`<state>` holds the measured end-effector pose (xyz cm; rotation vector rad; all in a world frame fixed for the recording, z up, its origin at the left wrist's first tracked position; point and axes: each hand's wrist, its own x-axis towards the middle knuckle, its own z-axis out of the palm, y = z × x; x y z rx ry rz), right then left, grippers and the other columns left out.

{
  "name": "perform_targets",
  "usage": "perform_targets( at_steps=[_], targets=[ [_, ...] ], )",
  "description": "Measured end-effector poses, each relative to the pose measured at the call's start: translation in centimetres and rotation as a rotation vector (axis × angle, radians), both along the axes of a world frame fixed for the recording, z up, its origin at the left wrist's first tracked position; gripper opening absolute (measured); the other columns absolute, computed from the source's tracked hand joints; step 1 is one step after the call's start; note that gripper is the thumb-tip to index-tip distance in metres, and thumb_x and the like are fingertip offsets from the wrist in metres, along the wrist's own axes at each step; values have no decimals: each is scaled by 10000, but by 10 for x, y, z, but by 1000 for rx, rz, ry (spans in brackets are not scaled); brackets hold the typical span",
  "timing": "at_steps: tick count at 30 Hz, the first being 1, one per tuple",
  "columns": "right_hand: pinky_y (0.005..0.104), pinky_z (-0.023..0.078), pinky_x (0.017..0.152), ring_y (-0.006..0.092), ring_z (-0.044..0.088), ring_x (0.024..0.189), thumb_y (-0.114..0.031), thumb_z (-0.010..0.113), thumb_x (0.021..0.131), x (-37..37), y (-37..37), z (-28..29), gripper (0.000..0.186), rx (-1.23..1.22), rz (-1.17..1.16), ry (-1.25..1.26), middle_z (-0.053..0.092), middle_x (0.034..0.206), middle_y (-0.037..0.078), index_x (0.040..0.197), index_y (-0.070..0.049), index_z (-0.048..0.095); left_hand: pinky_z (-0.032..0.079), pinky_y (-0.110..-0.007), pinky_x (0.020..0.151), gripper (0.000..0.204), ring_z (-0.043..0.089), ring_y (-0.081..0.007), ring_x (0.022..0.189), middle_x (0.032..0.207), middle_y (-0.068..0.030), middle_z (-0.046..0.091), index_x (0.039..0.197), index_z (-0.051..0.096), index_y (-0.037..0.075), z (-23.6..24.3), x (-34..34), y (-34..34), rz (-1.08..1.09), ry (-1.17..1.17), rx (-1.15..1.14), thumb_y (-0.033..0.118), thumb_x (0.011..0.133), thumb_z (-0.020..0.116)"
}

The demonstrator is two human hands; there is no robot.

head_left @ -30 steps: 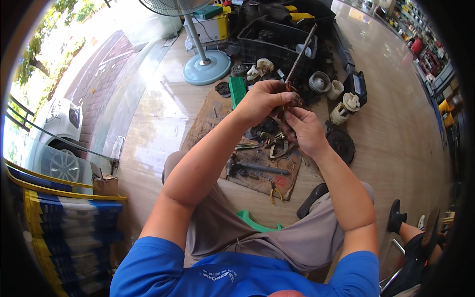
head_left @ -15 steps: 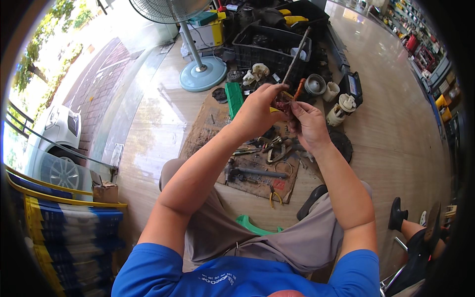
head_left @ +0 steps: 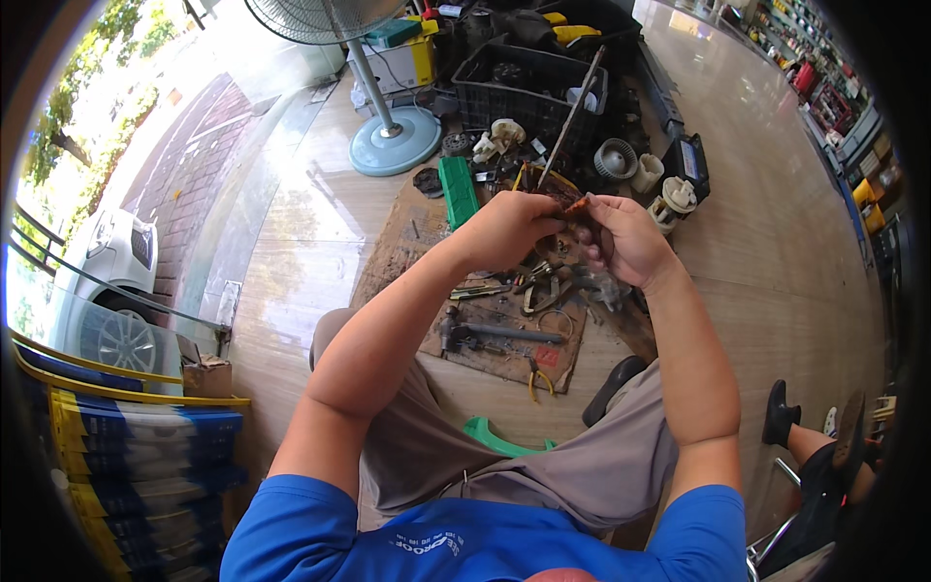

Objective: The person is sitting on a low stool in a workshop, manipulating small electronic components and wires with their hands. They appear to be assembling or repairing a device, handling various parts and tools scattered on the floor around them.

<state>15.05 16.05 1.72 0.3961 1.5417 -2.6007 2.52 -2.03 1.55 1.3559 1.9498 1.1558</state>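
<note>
Currently left hand [head_left: 509, 231] and right hand [head_left: 628, 241] both pinch orange-red wiring [head_left: 578, 206], held between them above the cardboard sheet [head_left: 396, 254]. Black plastic crate [head_left: 480, 97] beyond holds dark parts plus a white piece [head_left: 582, 98]. White-and-yellow box [head_left: 405, 66] left of it, contents can't tell, green case [head_left: 393, 34] on top.

1. Orange strip [head_left: 579, 205]: short, slim, slanting, between the left fingers [head_left: 541, 206] and right fingers [head_left: 605, 205].
2. Brown bundle [head_left: 560, 185]: wiry, at and just beyond the left fingers, partly hidden.
3. Rod [head_left: 572, 114]: long, thin, straight, pointing away beyond the left fingers, slanting right.
</note>
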Motion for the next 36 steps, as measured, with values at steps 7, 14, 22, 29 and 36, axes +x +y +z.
perform_targets(
  at_steps=[7,14,22,29,36],
  targets=[
    [220,414,544,59,524,634,-213,571,1019,-3,-7,-4,216,435,-143,167,643,790,-8,1060,-29,677,560,-268,661,202,694,-126,719,813,-68,715,1069,651,-25,-3,-4,4,15,-559,-7,144,1023,550],
    [221,462,683,44,552,760,-162,630,987,-18,-21,-30,212,661,-386,265,691,863,8,1015,36,699,553,-257,590,175,681,-130,657,768,-66,689,968,639,-46,-9,17,18,255,-499,48,129,968,638],
    [184,380,542,27,467,627,-178,575,1020,-14,-8,-10,179,387,-295,236,578,786,-45,987,-24,662,559,-281,620,256,698,-166,688,825,-74,699,1046,663,-38,-2,7,15,72,-569,35,197,1014,568],
    [187,330,486,22,429,573,-231,602,1011,-16,-15,-19,193,172,-341,210,562,748,-52,979,-52,667,578,-283,682,245,692,-157,728,848,-102,707,1072,649,-64,-13,5,13,29,-827,129,164,995,605],
    [189,384,549,30,477,628,-228,601,1014,-23,-21,-27,226,318,-438,220,610,790,-34,1001,-13,671,527,-255,579,187,637,-102,631,764,-55,683,942,678,-54,-12,14,19,244,-572,127,125,907,716]
  ],
)
